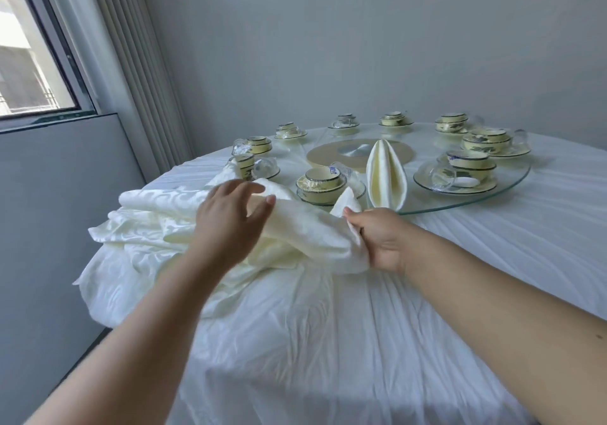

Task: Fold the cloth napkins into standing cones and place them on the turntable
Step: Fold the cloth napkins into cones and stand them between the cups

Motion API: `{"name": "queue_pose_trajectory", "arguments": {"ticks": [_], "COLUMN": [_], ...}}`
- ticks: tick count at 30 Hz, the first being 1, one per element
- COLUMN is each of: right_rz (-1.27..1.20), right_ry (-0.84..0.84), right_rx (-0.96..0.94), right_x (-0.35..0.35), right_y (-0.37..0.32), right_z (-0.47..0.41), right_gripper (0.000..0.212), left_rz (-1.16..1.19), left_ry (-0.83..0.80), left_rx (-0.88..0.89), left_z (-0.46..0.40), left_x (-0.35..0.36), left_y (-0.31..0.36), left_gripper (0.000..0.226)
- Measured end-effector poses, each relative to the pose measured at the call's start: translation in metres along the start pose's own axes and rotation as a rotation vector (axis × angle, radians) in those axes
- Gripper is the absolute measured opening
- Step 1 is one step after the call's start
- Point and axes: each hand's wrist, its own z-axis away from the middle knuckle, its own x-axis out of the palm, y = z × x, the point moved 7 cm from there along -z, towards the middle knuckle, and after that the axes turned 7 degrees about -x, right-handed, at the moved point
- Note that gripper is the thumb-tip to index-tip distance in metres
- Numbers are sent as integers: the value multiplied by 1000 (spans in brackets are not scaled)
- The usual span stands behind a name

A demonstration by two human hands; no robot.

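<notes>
Hidden: the right hand's (381, 237) fingertips were buried in the napkin (305, 227), so how many fingers held it could not be told; both arms were cut off by the lower frame edge.
Hard to make out: the plastic-wrapped place settings (323, 183) at the turntable's rim blurred together, and how many napkins lay in the pile (144, 227) could not be counted.
Right hand: curled around one end of the cream napkin, gripping it, a corner of cloth sticking up past the knuckles.
Left hand: the left hand (233, 214) hovered over the same napkin, fingers spread and relaxed, holding nothing; whether the palm touched the cloth could not be told.
Napkin: stretched between the hands on the table, just in front of the turntable.
Folded cone: one finished cone (386, 175) stood upright on the near edge of the glass turntable (512, 178).
Surface: a round table under a wrinkled white tablecloth (460, 260).
Room: plain grey walls, a window (29, 63) at the left with a ribbed white curtain (131, 63) beside it.
</notes>
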Motion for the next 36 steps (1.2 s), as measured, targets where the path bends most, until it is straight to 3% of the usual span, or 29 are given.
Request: {"name": "queue_pose_trajectory", "arguments": {"ticks": [2,5,8,10,13,16,20,25,27,32,36], "right_rz": [344,983,1606,1797,1780,1686,1675,1603,1612,1739,1848], "right_ry": [-17,-93,-251,-252,-34,146,168,141,162,306,411], "right_rx": [-21,-36,115,203,33,-100,20,20,20,196,409], "right_x": [-22,-45,-58,-68,-76,-80,-83,-84,-93,-148,-228], "right_y": [-14,-42,-54,-55,-64,-60,-30,-16,-23,-65,-88], "right_z": [16,45,68,68,41,7,-23,-33,-26,14,44], "right_gripper": [22,35,40,49,52,50,54,43,44,52,39], "left_rz": [-119,-174,-29,-37,-177,-350,-451,-195,-117,-59,-3], "left_ry": [-185,-417,-385,-304,-233,-179,-255,-195,-240,-325,-396], "left_rx": [25,-28,-90,-45,-19,-166,-277,-199,-179,-25,90], "left_z": [-2,12,14,10,2,-6,-8,-10,-8,8,28], "left_x": [12,35,41,42,50,53,62,62,65,74,84], "left_y": [-9,-19,-14,-8,-4,-14,-30,-24,-17,21,57], "left_gripper": [79,75,72,65,57,60,60,43,34,21,21]}}
